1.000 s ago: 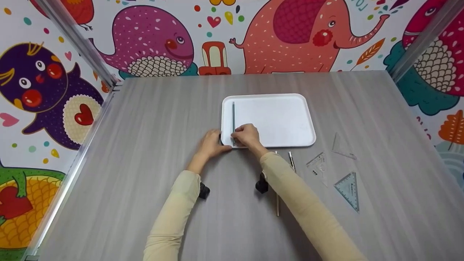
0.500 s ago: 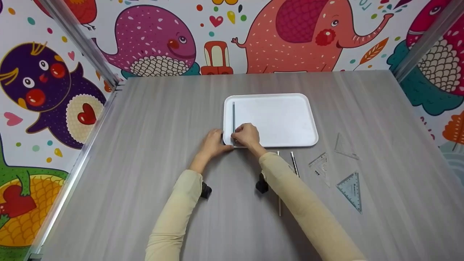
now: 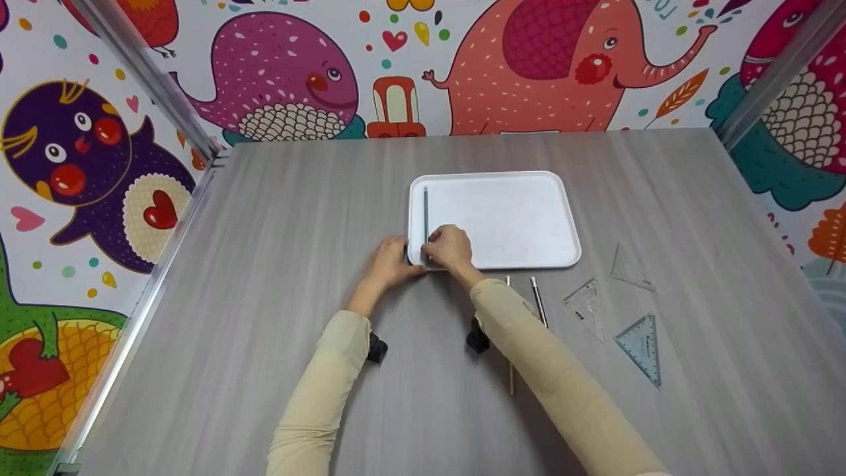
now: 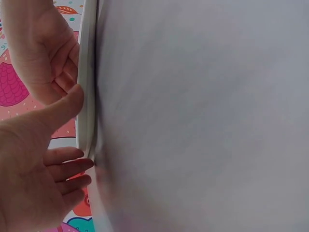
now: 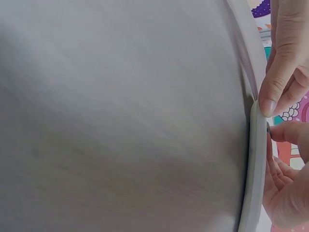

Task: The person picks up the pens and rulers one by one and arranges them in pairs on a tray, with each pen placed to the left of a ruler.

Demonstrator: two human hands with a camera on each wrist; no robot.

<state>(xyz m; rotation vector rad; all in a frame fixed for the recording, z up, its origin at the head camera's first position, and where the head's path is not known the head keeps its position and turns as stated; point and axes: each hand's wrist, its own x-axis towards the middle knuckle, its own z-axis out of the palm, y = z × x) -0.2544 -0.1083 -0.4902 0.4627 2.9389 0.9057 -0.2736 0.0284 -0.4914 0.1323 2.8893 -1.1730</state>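
A white tray (image 3: 502, 221) lies on the table. Along its left side runs a slim dark grey-green pencil (image 3: 426, 208), parallel to the short edge. My right hand (image 3: 451, 248) pinches the pencil's near end between thumb and fingers; that tip shows only as a speck in the right wrist view. At the tray's near left corner, my left hand (image 3: 390, 262) holds the tray, thumb on the front edge and fingers round the left side. In the left wrist view, the thumb touches the rim (image 4: 87, 72) of the tray.
Right of the tray's front lie three clear set squares: one bluish (image 3: 641, 347), one small (image 3: 585, 305) and one faint (image 3: 629, 268). A patterned pencil (image 3: 538, 299) and a pale pencil (image 3: 511, 377) lie partly under the right forearm. Printed walls border the table.
Both hands keep their places at the tray, and the pencil lies where it was. The whole head view has shifted slightly.
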